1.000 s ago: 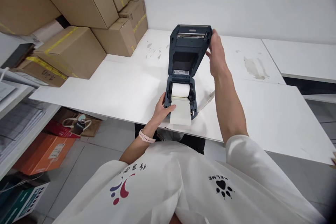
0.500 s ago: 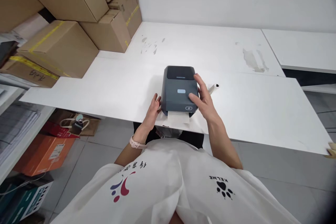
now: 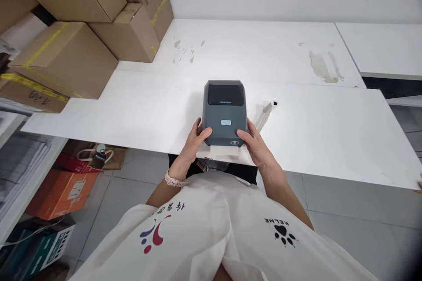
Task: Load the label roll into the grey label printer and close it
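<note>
A dark grey label printer (image 3: 225, 114) with a black window panel and a pale button rests on the white table, close to its front edge. White paper (image 3: 224, 151) sticks out of the printer's front. My left hand (image 3: 194, 142) grips the printer's left front side, thumb on top. On the opposite side my right hand (image 3: 256, 144) holds it the same way, its thumb over the front right corner. Right of the printer lies a small white paper roll (image 3: 269, 106), with a strip trailing from it toward the printer.
Taped cardboard boxes (image 3: 66, 59) are stacked at the table's left end. The white table (image 3: 316, 131) carries worn patches toward the back wall. Below on the left are an orange box (image 3: 62, 193), a bag and a shelf (image 3: 36, 184) with papers.
My left hand has closed on the printer's left side, its thumb now on top. My right hand has slid down to the front right corner. The printer now sits straighter; its front looks lowered.
</note>
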`<state>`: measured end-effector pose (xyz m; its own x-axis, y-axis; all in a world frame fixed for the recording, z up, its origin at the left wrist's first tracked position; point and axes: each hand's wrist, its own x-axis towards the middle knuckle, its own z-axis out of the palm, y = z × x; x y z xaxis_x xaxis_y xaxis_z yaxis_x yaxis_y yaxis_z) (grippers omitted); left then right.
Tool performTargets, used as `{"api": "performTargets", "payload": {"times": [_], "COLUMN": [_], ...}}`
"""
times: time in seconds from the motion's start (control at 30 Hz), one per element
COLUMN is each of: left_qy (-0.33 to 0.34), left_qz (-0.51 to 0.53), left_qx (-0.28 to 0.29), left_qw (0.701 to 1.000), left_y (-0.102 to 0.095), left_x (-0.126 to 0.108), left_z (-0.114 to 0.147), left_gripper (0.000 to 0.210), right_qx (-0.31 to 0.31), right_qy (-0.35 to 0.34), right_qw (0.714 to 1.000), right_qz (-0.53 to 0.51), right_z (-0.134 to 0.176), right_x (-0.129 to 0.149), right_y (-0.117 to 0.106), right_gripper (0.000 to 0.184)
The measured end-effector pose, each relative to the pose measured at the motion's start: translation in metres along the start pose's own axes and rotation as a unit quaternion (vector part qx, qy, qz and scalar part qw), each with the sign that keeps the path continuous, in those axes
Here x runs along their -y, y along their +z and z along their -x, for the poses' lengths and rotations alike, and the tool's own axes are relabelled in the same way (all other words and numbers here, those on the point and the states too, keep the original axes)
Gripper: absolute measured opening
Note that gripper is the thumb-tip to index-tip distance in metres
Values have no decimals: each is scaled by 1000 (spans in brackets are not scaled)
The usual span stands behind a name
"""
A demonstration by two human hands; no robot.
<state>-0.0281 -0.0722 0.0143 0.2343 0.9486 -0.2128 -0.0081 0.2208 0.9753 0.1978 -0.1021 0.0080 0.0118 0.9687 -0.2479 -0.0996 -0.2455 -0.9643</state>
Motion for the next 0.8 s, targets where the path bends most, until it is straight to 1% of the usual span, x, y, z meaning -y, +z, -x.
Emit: {"api": "performTargets", "payload": {"times": [0.1, 0.27, 0.37, 0.43, 0.47, 0.5, 0.6, 0.63, 0.67, 0.7, 0.77, 0.8], "left_qy": [-37, -7, 4, 0, 2, 8, 26, 14, -5, -31, -83, -102], "left_qz": [28, 18, 17, 14, 7, -7, -67, -77, -77, -67, -23, 1], "left_qx": [-2, -24, -24, -29, -42, -68, -189, -197, -173, -134, -40, -12], "left_qw": [999, 1000, 1000, 999, 999, 998, 979, 977, 982, 988, 995, 995], "left_y": [0, 0, -1, 0, 2, 3, 9, 11, 13, 15, 19, 21], "left_x": [0, 4, 5, 6, 7, 9, 19, 22, 24, 25, 25, 23], "left_z": [1, -5, -9, -5, 0, 8, 37, 46, 53, 57, 58, 56], "left_gripper": [94, 107, 107, 101, 95, 89, 58, 48, 45, 47, 52, 51], "right_qx": [0, -35, -42, -42, -43, -44, -41, -38, -37, -38, -43, -46], "right_qy": [12, -8, -15, -10, -8, -7, -12, -12, -12, -12, -12, -11], "right_qw": [1000, 999, 999, 998, 998, 998, 998, 999, 999, 999, 998, 998], "right_qz": [4, -17, -29, -36, -41, -45, -39, -34, -31, -32, -44, -52], "right_z": [-1, -2, -3, -5, -6, -7, -8, -8, -8, -8, -7, -6], "right_x": [-5, -8, -10, -11, -11, -12, -15, -15, -15, -15, -14, -13], "right_y": [1, 8, 10, 10, 9, 8, 6, 6, 6, 7, 8, 8], "right_gripper": [89, 98, 101, 101, 102, 102, 101, 100, 99, 97, 96, 97]}}
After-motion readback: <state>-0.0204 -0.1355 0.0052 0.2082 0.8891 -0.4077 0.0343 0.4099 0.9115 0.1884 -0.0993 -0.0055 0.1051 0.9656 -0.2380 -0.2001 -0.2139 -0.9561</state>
